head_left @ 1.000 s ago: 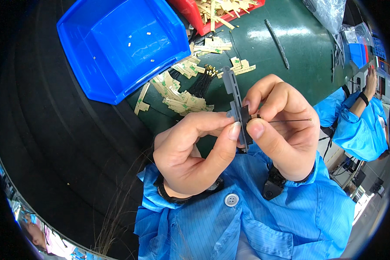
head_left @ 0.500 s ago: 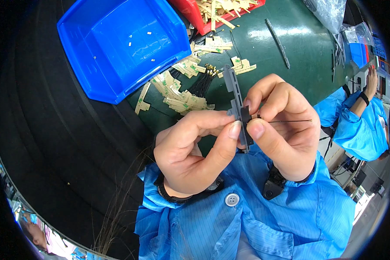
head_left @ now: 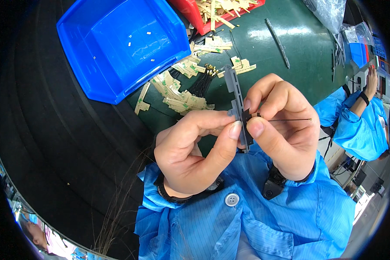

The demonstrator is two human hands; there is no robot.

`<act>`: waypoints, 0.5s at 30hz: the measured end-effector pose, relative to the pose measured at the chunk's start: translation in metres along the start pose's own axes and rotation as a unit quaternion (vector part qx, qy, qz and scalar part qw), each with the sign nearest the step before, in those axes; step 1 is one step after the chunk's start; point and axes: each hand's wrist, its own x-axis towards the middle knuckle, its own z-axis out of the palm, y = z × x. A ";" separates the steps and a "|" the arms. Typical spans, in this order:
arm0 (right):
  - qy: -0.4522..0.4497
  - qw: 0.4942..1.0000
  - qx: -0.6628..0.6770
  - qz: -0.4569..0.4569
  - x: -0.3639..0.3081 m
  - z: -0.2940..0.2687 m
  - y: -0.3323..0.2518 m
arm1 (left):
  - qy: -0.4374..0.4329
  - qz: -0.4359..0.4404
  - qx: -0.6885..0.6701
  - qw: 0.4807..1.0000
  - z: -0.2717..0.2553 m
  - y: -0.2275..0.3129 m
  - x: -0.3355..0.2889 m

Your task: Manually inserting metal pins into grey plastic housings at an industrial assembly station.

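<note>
Between my hands a long grey plastic bracket (head_left: 234, 89) with slots is held nearly upright. My left hand (head_left: 190, 151) pinches its lower part between thumb and forefinger. On its right side, a small black antenna piece (head_left: 248, 125) lies against the bracket. My right hand (head_left: 286, 123) pinches that piece with thumb and fingers. A thin dark cable (head_left: 290, 119) with a tiny metal tip runs from it to the right, across my right palm. Fingertips hide part of where the two parts meet.
Ahead lie cream adhesive-backed pieces (head_left: 184, 102) and a bundle of black cables (head_left: 203, 84) on the green table (head_left: 255, 47). A blue bin (head_left: 117, 47) stands at left, a red bin (head_left: 199, 24) behind. A second grey strip (head_left: 277, 43) lies at right. A co-worker's arm (head_left: 362, 102) is far right.
The black antenna piece has tilted slightly in my right fingers, so a brownish bit shows near the thumb. The cable tip has shifted a little; the bracket stays in place.
</note>
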 end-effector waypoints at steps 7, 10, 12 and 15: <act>0.001 1.000 0.004 0.011 -0.001 0.000 -0.001 | -0.001 0.015 0.029 0.999 -0.002 -0.001 -0.001; 0.003 1.000 -0.001 0.003 -0.001 0.001 0.001 | 0.003 0.005 0.013 1.000 -0.001 -0.001 -0.001; 0.003 1.000 -0.005 -0.001 0.000 0.000 0.002 | 0.001 0.005 0.012 1.000 -0.001 -0.001 -0.001; 0.007 1.000 -0.001 0.002 -0.001 0.002 0.002 | 0.000 0.006 0.012 1.000 -0.001 -0.001 0.000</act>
